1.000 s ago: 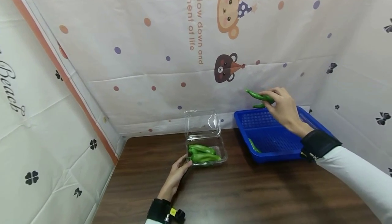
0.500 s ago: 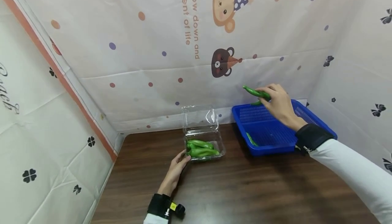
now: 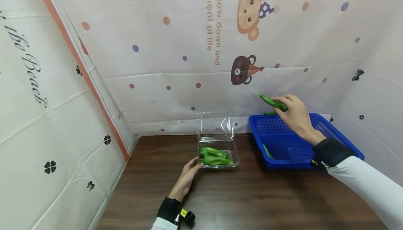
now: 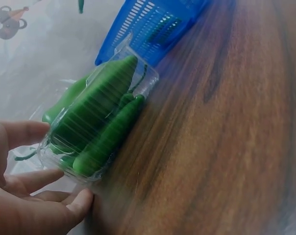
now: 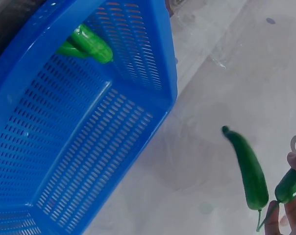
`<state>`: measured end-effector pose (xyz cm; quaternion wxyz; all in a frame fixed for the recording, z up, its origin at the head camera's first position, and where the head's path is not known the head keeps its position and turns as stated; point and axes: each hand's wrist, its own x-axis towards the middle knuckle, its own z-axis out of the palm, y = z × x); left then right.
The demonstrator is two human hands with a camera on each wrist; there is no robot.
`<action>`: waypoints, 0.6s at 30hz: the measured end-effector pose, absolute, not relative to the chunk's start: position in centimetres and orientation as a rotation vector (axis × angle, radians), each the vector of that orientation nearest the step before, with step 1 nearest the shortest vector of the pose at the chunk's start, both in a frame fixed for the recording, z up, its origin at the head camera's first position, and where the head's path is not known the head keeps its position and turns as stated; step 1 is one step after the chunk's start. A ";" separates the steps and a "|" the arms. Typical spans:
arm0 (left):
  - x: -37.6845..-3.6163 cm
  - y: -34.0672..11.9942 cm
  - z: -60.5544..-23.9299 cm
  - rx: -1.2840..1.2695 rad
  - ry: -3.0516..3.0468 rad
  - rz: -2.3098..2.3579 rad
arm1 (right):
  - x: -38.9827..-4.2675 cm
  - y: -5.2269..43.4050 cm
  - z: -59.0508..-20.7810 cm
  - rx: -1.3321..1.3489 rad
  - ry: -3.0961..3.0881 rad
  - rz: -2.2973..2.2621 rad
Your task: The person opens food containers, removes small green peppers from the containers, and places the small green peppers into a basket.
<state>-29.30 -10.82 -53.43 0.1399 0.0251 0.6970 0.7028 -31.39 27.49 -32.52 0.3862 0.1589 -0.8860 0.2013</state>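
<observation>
Head view: right hand (image 3: 294, 113) is up over the far end of the blue basket (image 3: 343, 141), fingers (image 3: 278, 100) curled & clamped on a green pepper (image 3: 271, 102); pepper sticks out to the left of the fingertips, slightly tilted, clear of the basket. A 2nd bit of green (image 3: 270, 113) shows just below the fingers at the basket's far rim. One more pepper (image 3: 267, 152) lies in the basket near its left wall, well below the hand. Left hand (image 3: 189, 175) rests on the brown worktop (image 3: 252, 198), fingers relaxed & straight-ish, tips touching the near-left corner of the clear clamshell box (image 3: 218, 158). Box lid stands open at the back; several green peppers (image 3: 215, 156) lie inside, just right of the fingertips. Printed cloth backdrop (image 3: 157, 65) all round.

Left wrist view: blurry. Fingers (image 4: 37, 178) spread, lying against the box end (image 4: 94, 132); packed peppers (image 4: 96, 129) run away from the fingertips toward the basket (image 4: 148, 29).

Right wrist view: fingertips (image 5: 290, 213) at the lower right edge pinch stems of 2 peppers: one (image 5: 247, 171) pointing up-left, another (image 5: 291, 183) partly cut off by the frame. Basket (image 5: 89, 127) well to the left of the fingers, w/ peppers (image 5: 89, 45) at its far corner.
</observation>
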 end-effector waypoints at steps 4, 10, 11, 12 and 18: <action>-29.1 -10.4 -53.4 0.068 2.033 2.007 | -31.2 28.1 -33.0 0.405 -2.257 0.528; -29.1 -10.4 -53.3 0.051 2.040 2.008 | -31.4 28.7 -33.5 0.400 -2.277 0.528; -29.2 -10.4 -53.3 0.050 2.043 2.006 | -31.4 28.8 -33.6 0.393 -2.286 0.526; -29.2 -10.4 -53.3 0.050 2.044 2.005 | -31.4 28.9 -33.6 0.386 -2.299 0.522; -29.3 -10.4 -53.3 0.053 2.045 2.003 | -31.1 29.5 -34.1 0.390 -2.422 0.515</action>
